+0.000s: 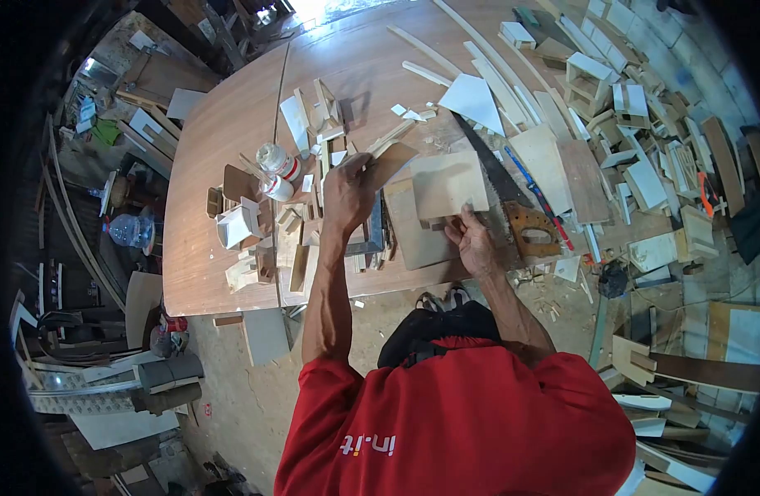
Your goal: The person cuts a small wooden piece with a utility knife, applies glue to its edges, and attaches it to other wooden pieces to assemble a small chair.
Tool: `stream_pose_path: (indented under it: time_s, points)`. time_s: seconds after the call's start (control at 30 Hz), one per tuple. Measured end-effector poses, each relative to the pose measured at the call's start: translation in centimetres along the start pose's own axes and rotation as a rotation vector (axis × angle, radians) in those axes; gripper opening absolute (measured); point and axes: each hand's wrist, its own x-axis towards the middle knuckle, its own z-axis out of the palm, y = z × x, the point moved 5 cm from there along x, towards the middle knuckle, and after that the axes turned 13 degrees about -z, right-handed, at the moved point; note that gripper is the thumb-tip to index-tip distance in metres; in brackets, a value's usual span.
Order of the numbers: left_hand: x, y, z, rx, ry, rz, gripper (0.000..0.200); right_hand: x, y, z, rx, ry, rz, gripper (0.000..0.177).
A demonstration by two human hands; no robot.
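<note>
My left hand (pixel 347 195) is closed around a small brown wooden panel (pixel 390 168), raised above the bench and tilted. In my right hand (pixel 474 245) is the near edge of a pale square board (pixel 447 183), the thumb on its upper face. Beneath that board lies a larger brown panel (pixel 421 248) on the bench. A handsaw (pixel 532 230) with a wooden handle rests just right of my right hand. Near my left wrist, a try square (pixel 366 241) is partly hidden among thin wood strips.
Two white-labelled bottles (pixel 277 169) and small wooden box pieces (pixel 240 223) stand on the bench's (pixel 206 149) left. A blue and red stick-like tool (pixel 538 197) lies beyond the saw. Wood offcuts (pixel 636 178) crowd the right side; several long strips lie at the back.
</note>
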Motion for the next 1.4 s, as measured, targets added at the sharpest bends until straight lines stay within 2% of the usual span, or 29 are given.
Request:
stream_pose_path:
  time_s: [0.03,0.23,0.3,0.37,0.43,0.57,0.63,0.97,1.03,1.17,1.23,1.3,1.37,1.4]
  points:
    - [0.3,0.7,0.7,0.035,-0.048,0.03,0.024,0.2,0.4,-0.6,-0.039,-0.008,0.024,0.02]
    - [2.1,3.5,6.1,0.096,-0.09,0.151,0.018,-0.8,-0.9,-1.0,-0.156,0.086,0.028,0.023]
    - [2.7,3.9,7.9,0.172,-0.088,0.154,0.015,-1.3,-1.5,-0.8,-0.291,-0.025,0.118,0.028]
    - [3.2,4.3,9.2,0.182,-0.087,0.199,0.014,-1.8,-3.0,-0.6,-0.282,-0.044,0.146,0.031]
    - [3.4,4.4,10.5,0.284,-0.128,0.195,0.017,-3.2,-5.0,-0.2,-0.457,-0.077,0.215,0.032]
    - [3.3,4.4,11.5,0.279,-0.113,0.189,0.018,-3.7,-5.2,-3.2,-0.412,-0.115,0.208,0.029]
    - [3.4,4.3,11.9,0.301,-0.114,0.211,0.018,-3.8,-6.1,-3.8,-0.384,-0.04,0.116,0.028]
    - [3.6,4.3,12.7,0.403,-0.156,0.201,0.024,-3.3,-7.4,-4.6,-0.437,-0.065,0.088,0.025]
    - [3.7,4.1,12.7,0.412,-0.185,0.201,0.026,-2.7,-8.4,-4.1,-0.521,-0.143,-0.034,0.027]
    - [3.8,3.8,11.9,0.334,-0.145,0.192,0.03,0.1,-10.0,-3.1,-0.758,-0.134,-0.158,0.029]
    - [3.9,2.9,11.3,0.244,-0.17,0.095,0.036,1.9,-10.8,-2.3,-0.816,-0.169,-0.529,0.03]
    - [3.8,2.0,10.7,0.208,-0.191,0.067,0.042,3.5,-10.4,-1.9,-0.906,-0.137,-0.526,0.03]
    - [3.3,0.4,10.1,0.172,-0.209,0.034,0.049,4.2,-10.5,-0.5,-1.105,-0.125,-0.613,0.034]
    - [3.0,-1.0,9.9,-0.018,-0.204,0.005,0.055,4.3,-10.8,0.2,-1.202,-0.158,-0.629,0.038]
